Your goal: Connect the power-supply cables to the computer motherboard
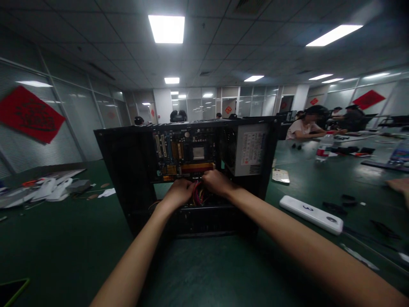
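An open black computer case (128,170) stands on the green table, its motherboard (185,153) and grey power supply (251,149) facing me. Both my hands reach into the case below the motherboard. My left hand (179,192) is closed around a bundle of coloured wires (198,196). My right hand (217,182) is closed too, its fingers pinching at the same wires just under the board's lower edge. What the fingertips hold exactly is hidden.
A white power strip (311,214) lies on the table to the right, with black cables (347,201) and a phone (280,175) near it. White panels and scraps (51,189) lie at the left. Other people sit at the far right tables; another person's hand (399,187) shows at the right edge.
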`<state>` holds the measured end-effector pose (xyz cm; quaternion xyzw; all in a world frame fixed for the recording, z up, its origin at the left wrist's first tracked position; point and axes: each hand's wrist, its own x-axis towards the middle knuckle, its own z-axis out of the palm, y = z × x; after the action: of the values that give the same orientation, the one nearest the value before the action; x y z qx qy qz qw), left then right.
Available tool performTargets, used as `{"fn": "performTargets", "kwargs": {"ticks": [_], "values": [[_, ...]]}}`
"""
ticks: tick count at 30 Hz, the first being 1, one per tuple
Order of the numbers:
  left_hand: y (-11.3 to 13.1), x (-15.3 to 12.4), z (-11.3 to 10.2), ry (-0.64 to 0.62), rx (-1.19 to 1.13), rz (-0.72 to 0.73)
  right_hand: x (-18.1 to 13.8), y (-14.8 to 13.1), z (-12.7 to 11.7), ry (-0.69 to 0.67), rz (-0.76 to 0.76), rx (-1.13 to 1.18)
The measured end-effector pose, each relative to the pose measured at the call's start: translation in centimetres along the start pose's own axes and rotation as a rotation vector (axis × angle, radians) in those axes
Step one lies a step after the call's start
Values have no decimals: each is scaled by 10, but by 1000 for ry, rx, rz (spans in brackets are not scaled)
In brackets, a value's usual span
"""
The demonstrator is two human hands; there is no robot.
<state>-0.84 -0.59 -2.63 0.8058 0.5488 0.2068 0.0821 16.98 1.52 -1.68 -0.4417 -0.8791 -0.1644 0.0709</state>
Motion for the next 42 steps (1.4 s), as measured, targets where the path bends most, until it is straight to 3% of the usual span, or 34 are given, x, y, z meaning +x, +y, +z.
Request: {"fn": "performTargets", "kwargs": {"ticks": [7,32,42], "values": [[3,-1,-2,105,-15,3,0,1,1,15,8,14],[3,-3,-1,156,-6,39,-1,-4,-2,14,154,89],[15,-16,-12,124,57,23,-7,-16,-21,-23,203,138]]}}
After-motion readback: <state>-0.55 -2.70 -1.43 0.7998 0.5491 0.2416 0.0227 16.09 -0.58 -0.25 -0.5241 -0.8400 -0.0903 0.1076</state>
